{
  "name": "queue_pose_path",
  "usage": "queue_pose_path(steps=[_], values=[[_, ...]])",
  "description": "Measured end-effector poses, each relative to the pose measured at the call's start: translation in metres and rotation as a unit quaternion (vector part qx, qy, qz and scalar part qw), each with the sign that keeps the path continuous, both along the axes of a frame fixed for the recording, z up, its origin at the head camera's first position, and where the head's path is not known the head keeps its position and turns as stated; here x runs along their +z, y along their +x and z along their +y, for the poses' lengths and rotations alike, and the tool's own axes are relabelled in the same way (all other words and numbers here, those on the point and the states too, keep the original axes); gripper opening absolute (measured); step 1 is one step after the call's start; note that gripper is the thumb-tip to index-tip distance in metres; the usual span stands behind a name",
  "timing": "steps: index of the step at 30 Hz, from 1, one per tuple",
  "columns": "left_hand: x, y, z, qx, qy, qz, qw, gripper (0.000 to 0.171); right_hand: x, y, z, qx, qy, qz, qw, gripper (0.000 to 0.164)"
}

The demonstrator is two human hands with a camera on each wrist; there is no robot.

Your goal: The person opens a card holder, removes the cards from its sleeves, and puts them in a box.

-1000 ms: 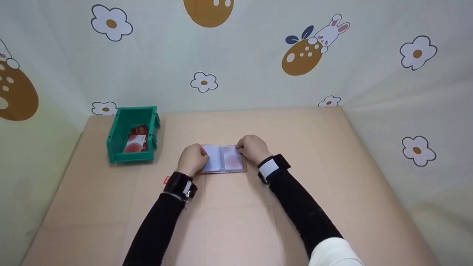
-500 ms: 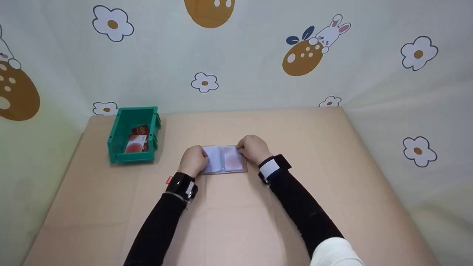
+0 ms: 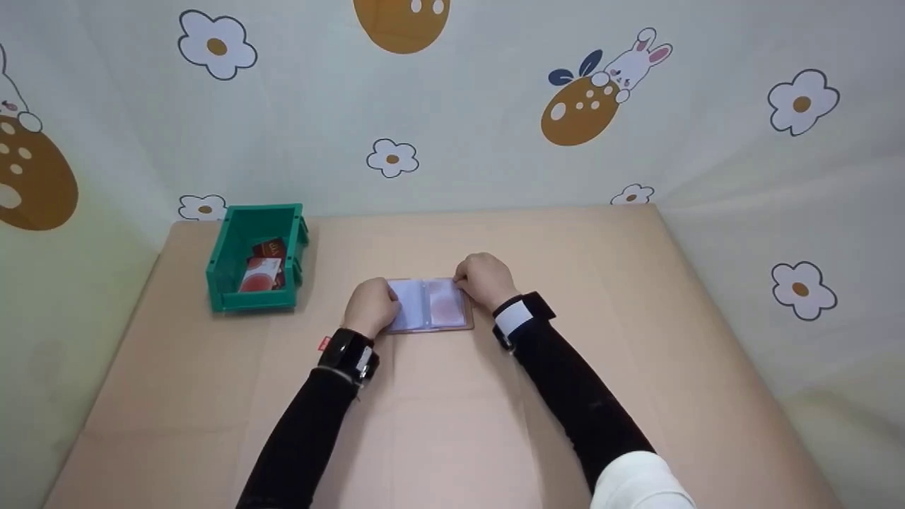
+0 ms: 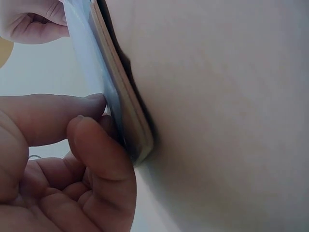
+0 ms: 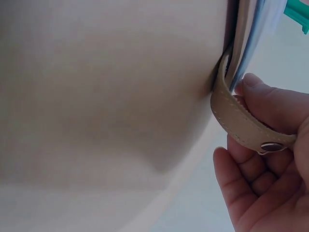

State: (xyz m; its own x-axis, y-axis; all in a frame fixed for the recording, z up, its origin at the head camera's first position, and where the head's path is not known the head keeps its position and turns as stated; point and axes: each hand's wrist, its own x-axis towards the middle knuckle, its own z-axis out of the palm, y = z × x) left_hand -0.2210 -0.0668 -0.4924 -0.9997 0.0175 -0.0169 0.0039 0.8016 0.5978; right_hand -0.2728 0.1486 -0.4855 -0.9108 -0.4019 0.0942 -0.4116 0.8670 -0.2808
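Note:
A small card holder (image 3: 444, 305) lies spread on the table, its clear plastic sleeves facing up inside a tan cover. My left hand (image 3: 370, 308) pinches the left edge of the sleeves, thumb and finger at the corner in the left wrist view. At the far right corner, my right hand (image 3: 488, 281) holds the page edge between thumb and fingertips. The right wrist view shows a tan strap (image 5: 241, 121) with a metal snap (image 5: 272, 146) curving from the cover across the right fingers. Both hands hide the holder's outer edges.
A green bin (image 3: 254, 302) stands at the table's back left with several cards (image 3: 261, 274) inside, red and white ones among them. A patterned curtain (image 3: 481, 177) borders the table (image 3: 452, 424) at the back and sides.
My right hand has shifted slightly away from me at the holder's corner. The left hand keeps its pinch, and the holder lies nearly where it was.

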Motion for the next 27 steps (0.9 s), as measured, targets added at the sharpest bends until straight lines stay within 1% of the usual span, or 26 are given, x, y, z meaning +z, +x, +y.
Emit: queue_pose_path(steps=[9, 16, 22, 27], values=[[0.0008, 0.0008, 0.0005, 0.001, 0.000, 0.005, 1.0000, 0.010, 0.0004, 0.0022, -0.0001, 0.023, 0.017, 0.022, 0.999, 0.005], [0.0003, 0.0008, -0.0003, -0.009, -0.001, 0.016, 0.9998, 0.010, 0.0004, 0.0034, -0.0012, 0.030, 0.014, 0.017, 0.999, 0.005], [-0.0007, 0.0005, -0.0003, -0.008, 0.002, 0.012, 0.9999, 0.010, -0.0009, 0.0038, -0.0025, 0.037, 0.014, 0.023, 0.999, 0.004], [-0.0014, 0.0000, -0.0015, -0.010, 0.003, 0.016, 0.9998, 0.009, -0.0005, 0.0043, -0.0028, 0.046, 0.013, 0.017, 0.999, 0.005]])
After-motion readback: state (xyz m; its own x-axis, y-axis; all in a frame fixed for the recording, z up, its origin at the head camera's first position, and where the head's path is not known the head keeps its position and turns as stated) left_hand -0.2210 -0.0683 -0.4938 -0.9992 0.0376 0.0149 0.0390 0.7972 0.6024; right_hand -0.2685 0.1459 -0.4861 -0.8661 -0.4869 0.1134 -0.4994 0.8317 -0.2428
